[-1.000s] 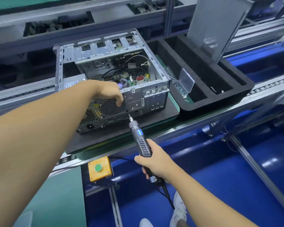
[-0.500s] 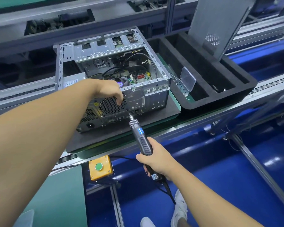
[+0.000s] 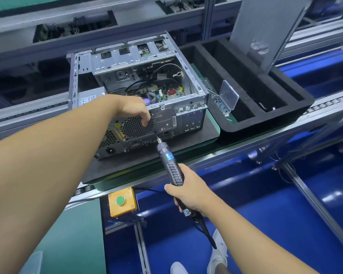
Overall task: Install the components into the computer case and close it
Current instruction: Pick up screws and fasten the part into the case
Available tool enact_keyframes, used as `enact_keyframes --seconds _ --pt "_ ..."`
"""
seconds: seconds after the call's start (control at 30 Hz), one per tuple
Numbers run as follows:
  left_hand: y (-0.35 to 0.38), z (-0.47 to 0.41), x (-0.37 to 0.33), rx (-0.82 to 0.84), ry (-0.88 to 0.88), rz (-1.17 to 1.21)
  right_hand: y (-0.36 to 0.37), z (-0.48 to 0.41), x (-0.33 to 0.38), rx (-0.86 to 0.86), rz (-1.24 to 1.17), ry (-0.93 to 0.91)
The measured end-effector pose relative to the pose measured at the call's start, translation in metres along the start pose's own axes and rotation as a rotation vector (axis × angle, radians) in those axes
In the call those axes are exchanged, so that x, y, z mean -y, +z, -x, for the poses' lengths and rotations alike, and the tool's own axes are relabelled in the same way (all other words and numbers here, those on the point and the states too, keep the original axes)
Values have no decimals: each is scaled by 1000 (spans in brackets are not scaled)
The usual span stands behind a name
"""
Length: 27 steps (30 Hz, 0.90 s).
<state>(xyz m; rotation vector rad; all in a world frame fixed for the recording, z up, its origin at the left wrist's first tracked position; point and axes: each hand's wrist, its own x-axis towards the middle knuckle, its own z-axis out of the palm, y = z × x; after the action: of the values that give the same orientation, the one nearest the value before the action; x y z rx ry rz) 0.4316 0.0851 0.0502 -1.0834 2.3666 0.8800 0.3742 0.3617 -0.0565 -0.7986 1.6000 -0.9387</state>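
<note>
The case [image 3: 127, 62] is lying open on a black mat [image 3: 115, 171]. The left hand [image 3: 136, 110] is holding its back edge, with fingers curling down over the fan holes [image 3: 133, 128]. The right hand [image 3: 188, 192] is gripping a screwdriver [image 3: 170, 161], and its tip is touching the back of the case, just under the fan holes. The side panel [image 3: 265, 26] is standing tilted in a black tray [image 3: 265, 122] beside the case.

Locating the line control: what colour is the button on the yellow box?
Green; the button shows best in the head view, atop the yellow box.
</note>
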Motion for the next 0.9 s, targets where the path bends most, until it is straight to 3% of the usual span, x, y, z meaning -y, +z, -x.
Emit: enact_keyframes --seconds 0.43,0.77,0.9 --pt "0 -2 1 25 -9 -10 3 0 5 13 -7 -7" --pt "3 -2 2 -147 52 -95 -16 15 -15 14 13 27" --pt "4 7 0 -184 47 -266 -27 26 -10 -20 12 -3"
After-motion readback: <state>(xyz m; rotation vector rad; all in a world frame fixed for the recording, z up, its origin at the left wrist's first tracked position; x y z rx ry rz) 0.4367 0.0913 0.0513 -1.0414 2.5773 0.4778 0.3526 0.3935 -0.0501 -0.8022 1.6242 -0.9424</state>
